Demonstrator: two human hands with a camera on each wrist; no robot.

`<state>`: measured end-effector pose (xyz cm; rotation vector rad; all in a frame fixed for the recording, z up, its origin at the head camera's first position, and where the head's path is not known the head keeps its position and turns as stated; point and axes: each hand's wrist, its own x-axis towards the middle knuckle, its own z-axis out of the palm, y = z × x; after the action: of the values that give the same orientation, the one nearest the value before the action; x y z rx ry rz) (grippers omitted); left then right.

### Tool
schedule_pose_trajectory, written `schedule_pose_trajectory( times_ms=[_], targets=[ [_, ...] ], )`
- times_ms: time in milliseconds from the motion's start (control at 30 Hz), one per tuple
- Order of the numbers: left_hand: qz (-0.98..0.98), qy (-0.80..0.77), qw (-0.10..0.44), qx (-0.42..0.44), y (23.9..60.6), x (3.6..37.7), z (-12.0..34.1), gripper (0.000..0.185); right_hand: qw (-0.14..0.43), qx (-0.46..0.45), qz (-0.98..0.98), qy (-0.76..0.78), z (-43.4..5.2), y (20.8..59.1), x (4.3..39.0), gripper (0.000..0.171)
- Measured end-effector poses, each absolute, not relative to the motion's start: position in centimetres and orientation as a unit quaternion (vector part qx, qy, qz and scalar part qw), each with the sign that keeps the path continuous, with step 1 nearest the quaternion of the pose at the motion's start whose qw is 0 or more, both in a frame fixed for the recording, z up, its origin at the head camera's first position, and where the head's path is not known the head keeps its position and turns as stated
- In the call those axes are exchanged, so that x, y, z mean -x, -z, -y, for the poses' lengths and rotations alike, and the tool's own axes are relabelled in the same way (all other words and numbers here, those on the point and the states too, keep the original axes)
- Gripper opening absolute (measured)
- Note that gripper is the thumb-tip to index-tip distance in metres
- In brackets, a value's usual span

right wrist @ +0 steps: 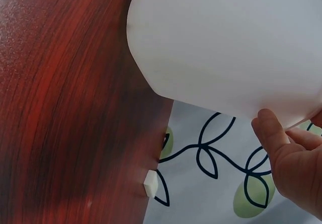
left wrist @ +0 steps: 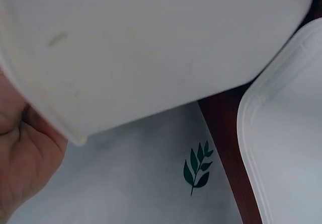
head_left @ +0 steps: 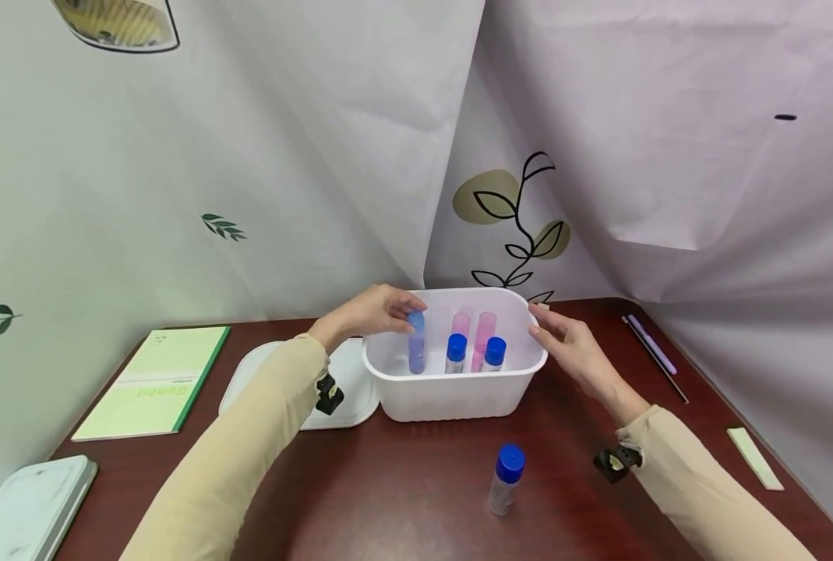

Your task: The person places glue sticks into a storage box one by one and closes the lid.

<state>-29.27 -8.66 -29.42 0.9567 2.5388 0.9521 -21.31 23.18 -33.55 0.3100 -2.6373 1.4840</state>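
Across the dark wooden table (head_left: 423, 499) hangs a pale cloth backdrop (head_left: 318, 156) printed with leaves, closing off the far edge and the right side. Near the table's far middle stands a white plastic tub (head_left: 451, 393), with open wood in front of it down to the near edge. A white lid (head_left: 346, 389) lies flat just left of the tub, touching or almost touching its wall; the left wrist view shows a strip of wood between lid and backdrop. A green notebook (head_left: 157, 378) lies further left, well apart, and a grey-white tray (head_left: 26, 506) sits at the near left corner, partly cut off.

Inside the tub stand several capped vials: two pink ones toward the back, two blue-capped ones in front. The left hand (head_left: 374, 310) reaches over the tub's left rim, fingertips pinching the top of a blue vial (head_left: 416, 343) standing upright inside the tub near its left wall. The right hand (head_left: 570, 347) rests against the tub's right rim, fingers nearly straight, thumb on the outer wall in the right wrist view.

One blue-capped bottle (head_left: 506, 479) stands alone on the open wood in front, well apart from the tub. Two pens (head_left: 654, 351) lie along the right edge, a pale strip (head_left: 754, 458) nearer.
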Motion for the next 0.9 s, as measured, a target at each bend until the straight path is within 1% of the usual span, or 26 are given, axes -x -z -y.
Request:
schedule_pose_trajectory(
  times_ms=[200, 267, 333, 433, 533, 667, 767, 800, 900],
  targets=[
    [-0.856, -0.392, 0.078, -0.329, 29.0, 27.8, 10.2, 0.045, 0.05, -0.101, 0.866, -0.487, -23.2, 33.5, 21.3, 0.051],
    [-0.831, -0.436, 0.08, -0.336, 28.7, 26.7, 10.1, 0.044, 0.049, -0.102, 0.867, -0.485, -23.2, 33.5, 21.3, 0.051],
    [-0.793, -0.485, 0.11, -0.353, 28.5, 25.2, 9.6, 0.043, 0.047, -0.103, 0.867, -0.486, -23.3, 33.5, 21.4, 0.051],
    [-0.721, -0.538, 0.187, -0.394, 28.6, 22.5, 7.9, 0.044, 0.05, -0.103, 0.866, -0.487, -23.3, 33.4, 21.5, 0.051],
    [-0.669, -0.553, 0.262, -0.422, 29.5, 19.9, 5.8, 0.045, 0.056, -0.105, 0.865, -0.488, -23.3, 33.2, 21.5, 0.051],
    [-0.635, -0.557, 0.338, -0.415, 31.5, 17.4, 3.5, 0.047, 0.054, -0.105, 0.864, -0.49, -23.2, 33.2, 21.5, 0.051],
    [-0.619, -0.56, 0.373, -0.404, 33.1, 16.3, 2.2, 0.047, 0.052, -0.102, 0.865, -0.489, -23.1, 33.3, 21.5, 0.051],
    [-0.618, -0.557, 0.378, -0.406, 33.5, 16.0, 1.9, 0.048, 0.052, -0.101, 0.865, -0.488, -23.1, 33.4, 21.5, 0.051],
    [-0.622, -0.55, 0.367, -0.42, 34.6, 15.5, 1.3, 0.044, 0.052, -0.1, 0.867, -0.486, -23.2, 33.5, 21.4, 0.051]
  ],
)
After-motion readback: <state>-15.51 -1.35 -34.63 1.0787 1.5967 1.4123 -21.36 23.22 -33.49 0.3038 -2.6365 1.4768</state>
